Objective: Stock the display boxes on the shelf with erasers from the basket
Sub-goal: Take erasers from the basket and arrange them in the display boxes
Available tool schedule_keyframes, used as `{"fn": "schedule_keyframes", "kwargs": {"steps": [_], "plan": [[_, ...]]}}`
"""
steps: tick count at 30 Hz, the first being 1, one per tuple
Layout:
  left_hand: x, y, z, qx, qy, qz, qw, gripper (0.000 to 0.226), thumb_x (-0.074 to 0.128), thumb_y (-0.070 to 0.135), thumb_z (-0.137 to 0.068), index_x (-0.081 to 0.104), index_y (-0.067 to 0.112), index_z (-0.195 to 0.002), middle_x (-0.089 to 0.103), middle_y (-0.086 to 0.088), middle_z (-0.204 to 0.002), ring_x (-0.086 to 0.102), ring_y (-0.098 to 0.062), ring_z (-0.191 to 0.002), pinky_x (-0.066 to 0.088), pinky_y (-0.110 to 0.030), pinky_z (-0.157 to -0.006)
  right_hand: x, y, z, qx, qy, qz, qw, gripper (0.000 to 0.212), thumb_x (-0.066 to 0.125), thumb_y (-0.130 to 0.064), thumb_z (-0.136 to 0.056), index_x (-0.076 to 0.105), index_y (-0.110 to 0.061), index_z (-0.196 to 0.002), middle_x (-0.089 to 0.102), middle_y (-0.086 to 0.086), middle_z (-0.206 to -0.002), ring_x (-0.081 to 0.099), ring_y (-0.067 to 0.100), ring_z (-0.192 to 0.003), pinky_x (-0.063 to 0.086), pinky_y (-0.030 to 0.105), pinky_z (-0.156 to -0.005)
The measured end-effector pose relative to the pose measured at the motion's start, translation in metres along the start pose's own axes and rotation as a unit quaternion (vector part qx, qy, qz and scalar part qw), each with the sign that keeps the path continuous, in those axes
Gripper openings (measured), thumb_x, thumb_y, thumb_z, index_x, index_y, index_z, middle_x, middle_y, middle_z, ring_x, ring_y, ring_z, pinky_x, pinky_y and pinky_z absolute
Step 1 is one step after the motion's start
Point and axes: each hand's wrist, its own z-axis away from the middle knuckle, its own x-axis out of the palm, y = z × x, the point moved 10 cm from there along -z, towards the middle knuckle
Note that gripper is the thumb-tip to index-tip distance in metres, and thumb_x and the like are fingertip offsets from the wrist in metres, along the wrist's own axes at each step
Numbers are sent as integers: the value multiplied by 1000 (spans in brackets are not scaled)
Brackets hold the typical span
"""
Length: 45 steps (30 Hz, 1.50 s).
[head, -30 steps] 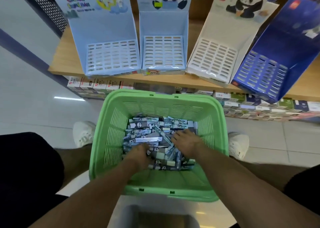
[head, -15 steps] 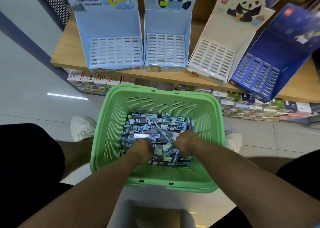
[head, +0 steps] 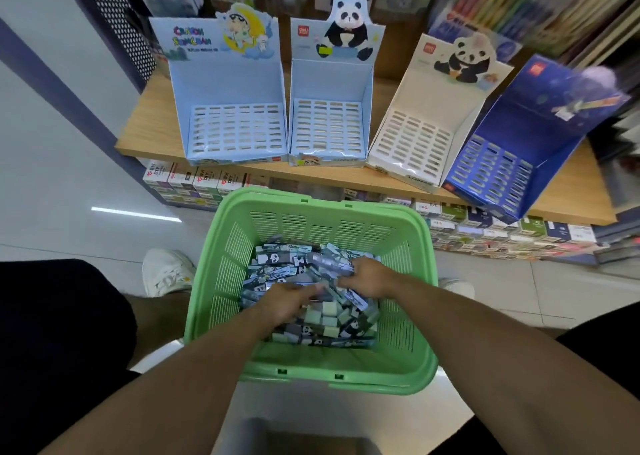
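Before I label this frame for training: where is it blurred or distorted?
Head view: the pens on the back wall and the dark blue box at right are motion-smeared; wide-angle bending curves the wooden shelf; a glare streak lies on the floor; the green basket stays sharp.

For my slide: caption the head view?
Both hands dig into erasers in a green basket below four unfilled display boxes.

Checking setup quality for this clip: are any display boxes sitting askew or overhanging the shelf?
Yes. The dark blue display box is turned at an angle and its front corner overhangs the wooden shelf edge. The white panda box is angled too.
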Motion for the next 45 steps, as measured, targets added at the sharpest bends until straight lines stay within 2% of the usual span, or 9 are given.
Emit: {"fn": "schedule_keyframes", "kwargs": {"steps": [4, 8, 13, 15, 21, 26, 32, 41, 45], "plan": [[20, 17, 11, -25, -88, 175, 980, 86, 60, 78, -74, 46, 27, -142, 53, -6, -139, 57, -23, -116, 49, -40, -99, 13, -49, 6, -23, -2, -137, 990, 53, 57, -50, -98, 58, -5, -128, 65, 20, -123, 64, 33, -113, 52, 44, -96], [-1, 18, 2, -51, -4, 304, 951, 67, 74, 61, -75, 66, 11, -119, 66, -16, -116, 66, -25, -91, 51, -43, -89, 37, -93, -2, -87, -18, -108, 990, 12, 58, -20, -101, 63, -9, -99, 67, 4, -80, 67, 18, -73, 59, 39, -74], [-31, -10, 0, -86, 98, 357, 925, 29, 59, 24, -96, 69, -1, -103, 75, -13, -85, 71, -29, -79, 58, -39, -71, 72, -91, -6, -30, -213, -142, 966, 77, 79, -30, -87, 38, -9, -150, 55, 10, -140, 64, 20, -106, 59, 32, -88], [-39, -17, 0, -83, 123, 383, 912, 24, 56, 16, -98, 67, -4, -105, 74, -14, -89, 72, -29, -76, 60, -39, -69, 64, -67, -8, 1, -241, -89, 966, 70, 81, -31, -84, 51, -11, -144, 57, 7, -142, 63, 20, -115, 55, 37, -98], [-54, -21, 3, -56, 154, 330, 930, 20, 66, 5, -91, 63, -6, -107, 69, -11, -78, 63, -19, -63, 56, -36, -66, 49, -21, -37, -51, 3, 132, 990, 45, 80, -24, -84, 64, -18, -126, 66, 4, -124, 63, 23, -108, 53, 39, -95], [-55, -22, -3, -49, 147, 297, 942, 33, 73, 12, -86, 62, 1, -115, 70, -10, -84, 62, -21, -70, 55, -41, -74, 86, -37, -37, -139, 42, 312, 939, 70, 80, -32, -81, 47, -13, -140, 53, 10, -134, 53, 29, -121, 53, 42, -95], [-59, -35, -2, -78, 163, 259, 949, 34, 76, 30, -83, 61, 8, -105, 66, -10, -94, 61, -23, -86, 45, -47, -100, 114, -45, -38, -171, 39, 413, 894, 64, 65, -1, -87, 39, -2, -145, 43, 22, -144, 42, 37, -133, 45, 47, -107], [-62, -40, -3, -74, 157, 248, 953, 57, 81, 38, -73, 58, 7, -115, 68, -17, -107, 60, -42, -112, 41, -59, -105, 131, -47, -51, -91, -9, 282, 955, 69, 71, -16, -89, 32, -4, -145, 42, 19, -143, 54, 36, -118, 51, 43, -83], [-64, -35, -6, -63, 152, 250, 954, 78, 84, 34, -69, 47, 0, -128, 71, -9, -83, 59, -36, -117, 38, -59, -108, 121, -44, -49, -120, -49, 221, 967, 44, 59, -19, -96, 42, -6, -135, 52, 17, -132, 55, 32, -108, 42, 34, -76]]}}
